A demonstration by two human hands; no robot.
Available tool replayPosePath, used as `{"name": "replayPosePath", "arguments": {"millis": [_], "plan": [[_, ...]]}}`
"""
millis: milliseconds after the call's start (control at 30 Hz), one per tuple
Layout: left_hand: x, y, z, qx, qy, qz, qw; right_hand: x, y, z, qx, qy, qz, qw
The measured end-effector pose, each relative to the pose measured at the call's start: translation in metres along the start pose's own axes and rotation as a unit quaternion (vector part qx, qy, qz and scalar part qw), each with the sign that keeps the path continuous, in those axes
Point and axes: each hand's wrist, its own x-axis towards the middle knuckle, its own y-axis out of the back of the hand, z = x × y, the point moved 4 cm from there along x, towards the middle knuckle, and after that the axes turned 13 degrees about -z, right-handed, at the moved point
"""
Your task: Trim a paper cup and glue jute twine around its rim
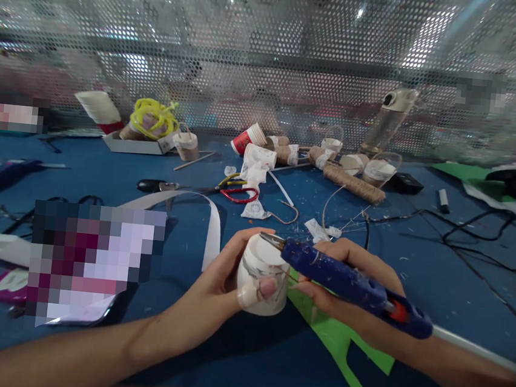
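My left hand [219, 287] is wrapped round a small white paper cup [263, 276] lying on its side, thumb with a plaster across its wall. My right hand [344, 287] grips a blue hot glue gun [354, 285]; its metal nozzle touches the top rim of the cup. Both hands hover low over a blue table [243, 350], above a piece of green paper [339, 341].
Scissors with red and yellow handles [235, 190], a twine spool [354, 184], several paper cups [249, 138], a white paper strip [211, 225] and black cables [464, 231] lie across the table. A perforated metal screen [271, 55] stands behind. A blurred patch sits at left.
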Motion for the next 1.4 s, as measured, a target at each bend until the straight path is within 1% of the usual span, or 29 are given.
{"name": "replayPosePath", "arguments": {"millis": [133, 300, 367, 500, 567, 700, 867, 1000, 1133, 1300, 1400], "plan": [[0.001, -0.002, 0.003, -0.007, 0.004, 0.001, 1.0, -0.001, -0.001, 0.003, 0.019, -0.03, 0.023, 0.999], [0.001, -0.002, 0.002, -0.016, 0.005, 0.002, 1.0, 0.0, -0.004, 0.001, 0.023, -0.034, 0.006, 0.999], [0.001, -0.002, 0.001, -0.016, 0.003, -0.002, 1.0, 0.001, -0.004, 0.0, 0.022, -0.017, -0.001, 1.0], [0.001, 0.0, 0.0, 0.0, -0.006, -0.005, 1.0, 0.004, 0.004, -0.004, 0.01, 0.051, -0.001, 0.999], [0.0, 0.002, 0.001, 0.009, -0.01, -0.001, 1.0, 0.005, 0.011, -0.007, -0.017, 0.085, -0.008, 0.996], [-0.001, 0.003, 0.003, 0.028, -0.021, 0.006, 0.999, 0.002, 0.024, -0.009, -0.085, 0.117, -0.035, 0.989], [-0.002, 0.006, 0.004, 0.022, -0.033, 0.032, 0.999, -0.009, 0.034, -0.005, -0.127, 0.1, -0.046, 0.986], [-0.002, 0.007, 0.005, 0.022, -0.04, 0.049, 0.998, -0.012, 0.033, -0.001, -0.161, 0.1, -0.068, 0.98], [-0.002, 0.007, 0.006, 0.04, -0.024, 0.058, 0.997, -0.011, 0.031, -0.001, -0.153, 0.11, -0.054, 0.981], [-0.003, 0.008, 0.003, 0.058, -0.016, 0.054, 0.997, -0.012, 0.029, -0.002, -0.174, 0.104, -0.069, 0.977], [-0.004, 0.009, 0.002, 0.075, -0.022, 0.049, 0.996, -0.014, 0.029, 0.0, -0.19, 0.106, -0.065, 0.974]]}}
